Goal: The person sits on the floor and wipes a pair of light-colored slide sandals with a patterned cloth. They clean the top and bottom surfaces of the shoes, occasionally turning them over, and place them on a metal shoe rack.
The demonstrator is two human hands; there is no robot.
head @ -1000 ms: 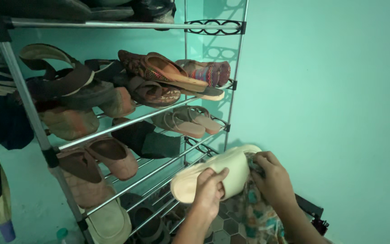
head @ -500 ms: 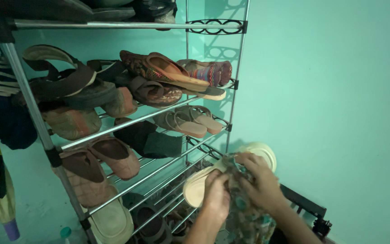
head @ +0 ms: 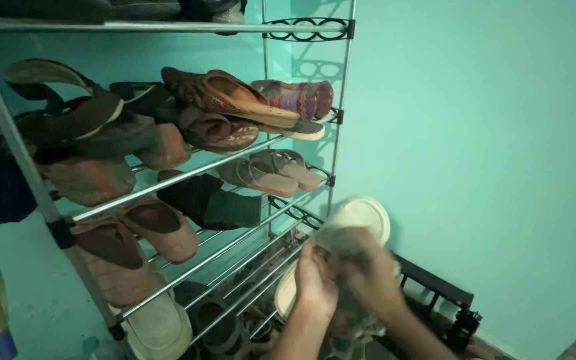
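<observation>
Nearest, low in view: both hands meet at the foot of the shoe rack. Left hand (head: 315, 280) is curled around the lower end of a cream slipper (head: 351, 223), its grip closed on it. Right hand (head: 371, 273) is blurred; it presses a patterned cloth (head: 355, 317) against the slipper's side, fingers bunched into the fabric. How firm that grip is, I cannot tell through the blur, but it does have the cloth. The slipper stands tilted, its rounded end up and to the right, its pale sole turned toward the camera, just beside the rack's right post; the left hand seems to brace it so the cloth can bear on it.

Just behind: metal rack (head: 235, 243), bars running from near left to far right. A pale shoe (head: 158, 327) sits on the lowest left tier, brown slippers (head: 138, 230) above it.

Farther up: tan sandals (head: 271, 173) lie flat side by side; patterned sandals (head: 235, 100) are stacked on the next tier.

Farthest: green wall (head: 488, 133).
</observation>
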